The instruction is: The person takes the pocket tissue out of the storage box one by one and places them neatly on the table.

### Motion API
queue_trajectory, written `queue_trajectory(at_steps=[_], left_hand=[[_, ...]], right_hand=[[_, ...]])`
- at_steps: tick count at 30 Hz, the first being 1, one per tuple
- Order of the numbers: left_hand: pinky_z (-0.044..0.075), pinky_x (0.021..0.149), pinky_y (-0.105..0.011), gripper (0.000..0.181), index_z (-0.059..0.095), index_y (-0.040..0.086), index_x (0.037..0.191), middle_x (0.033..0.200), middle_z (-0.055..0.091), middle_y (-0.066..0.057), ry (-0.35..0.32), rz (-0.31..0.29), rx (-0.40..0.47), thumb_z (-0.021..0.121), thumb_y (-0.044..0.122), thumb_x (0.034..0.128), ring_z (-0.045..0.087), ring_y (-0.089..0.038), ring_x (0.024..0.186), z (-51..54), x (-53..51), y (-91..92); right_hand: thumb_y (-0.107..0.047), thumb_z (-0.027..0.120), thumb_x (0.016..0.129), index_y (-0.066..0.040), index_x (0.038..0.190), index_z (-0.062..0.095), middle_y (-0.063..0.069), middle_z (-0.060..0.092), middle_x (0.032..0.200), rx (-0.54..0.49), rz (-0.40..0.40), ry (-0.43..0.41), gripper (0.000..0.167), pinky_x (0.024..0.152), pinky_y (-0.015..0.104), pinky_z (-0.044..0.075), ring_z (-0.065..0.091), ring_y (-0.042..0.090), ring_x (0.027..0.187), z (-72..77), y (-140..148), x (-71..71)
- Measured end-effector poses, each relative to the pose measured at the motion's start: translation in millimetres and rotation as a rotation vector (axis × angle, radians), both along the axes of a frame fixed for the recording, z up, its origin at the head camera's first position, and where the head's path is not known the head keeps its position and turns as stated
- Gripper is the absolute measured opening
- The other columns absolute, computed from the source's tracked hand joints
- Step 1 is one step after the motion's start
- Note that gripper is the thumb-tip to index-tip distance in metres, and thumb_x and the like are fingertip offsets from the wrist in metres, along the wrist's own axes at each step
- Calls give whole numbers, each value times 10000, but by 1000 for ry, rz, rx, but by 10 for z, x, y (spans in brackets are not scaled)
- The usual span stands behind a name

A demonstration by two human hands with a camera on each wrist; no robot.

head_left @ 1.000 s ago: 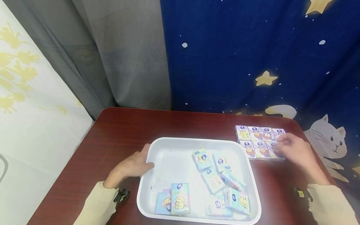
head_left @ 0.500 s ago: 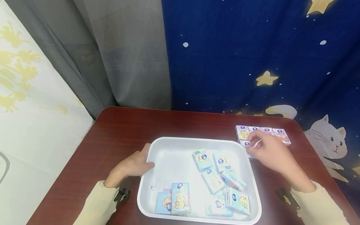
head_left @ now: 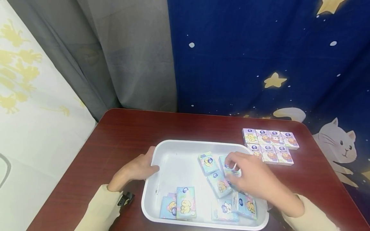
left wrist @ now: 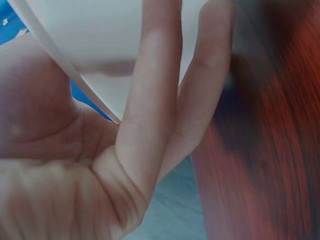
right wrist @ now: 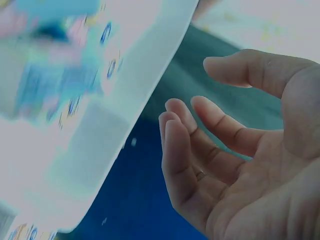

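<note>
In the head view my left hand (head_left: 138,168) grips the left rim of a white plastic tray (head_left: 170,160), thumb inside and fingers along the outer wall. The left wrist view shows these fingers (left wrist: 150,90) against the tray's wall (left wrist: 100,35). Over the tray's right side hovers my right hand (head_left: 255,175), partly covering several light-blue, cartoon-printed packets (head_left: 220,185) that look like pocket tissues. Its fingers are loosely bent, thumb apart, and the right wrist view shows nothing in this hand (right wrist: 240,145). Two more blue packets (head_left: 186,202) overlap at the tray's front left.
Behind the tray's right corner, purple-white packets (head_left: 270,154) lie in two rows on the dark red wooden table (head_left: 130,128). A grey curtain (head_left: 138,64) and a blue star-patterned curtain (head_left: 225,64) hang behind the table.
My right hand has moved left and toward me, from the purple-white packets to above the blue packets in the tray. The left hand stays on the rim.
</note>
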State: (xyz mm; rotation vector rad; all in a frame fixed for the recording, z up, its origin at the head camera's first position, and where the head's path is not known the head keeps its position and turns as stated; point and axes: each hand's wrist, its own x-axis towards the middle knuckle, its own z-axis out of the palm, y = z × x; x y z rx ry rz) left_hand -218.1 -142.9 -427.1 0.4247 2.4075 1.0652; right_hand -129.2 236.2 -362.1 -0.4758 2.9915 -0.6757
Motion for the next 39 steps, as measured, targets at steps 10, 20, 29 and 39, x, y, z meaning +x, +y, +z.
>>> queue_trajectory(at_steps=[10,20,29,39], left_hand=[[673,640,-460,699,308,-25,1577,1093,712,-207,2,-3,12,664,28,978,768,-252,773,4,2,-6],[664,618,-442,683,321,-27,1563,1086,705,-211,11,-6,0,665,33,976,757,-245,758,-4,-1,4],[665,613,-437,664,336,-39,1546,1095,715,-230,25,-2,-16,663,22,970,766,-255,763,-12,-19,14],[670,641,-452,684,336,-33,1555,1114,709,-222,23,4,-15,678,20,965,760,-254,787,-12,0,9]], right_hand=[[-205,890,868,-210,1176,741,-86,728,1130,76,247,-62,342,843,475,608,676,149,999,-17,-576,135],[-95,887,821,-140,1361,726,2,752,1180,236,357,-157,565,921,461,632,725,213,1070,-261,-959,-42],[-416,943,844,-133,1210,790,-40,761,1017,249,438,-123,487,829,348,637,743,154,936,-438,-1097,-102],[-446,1044,700,-171,1136,743,-142,685,918,174,401,-266,597,704,236,564,620,26,776,-493,-1216,-58]])
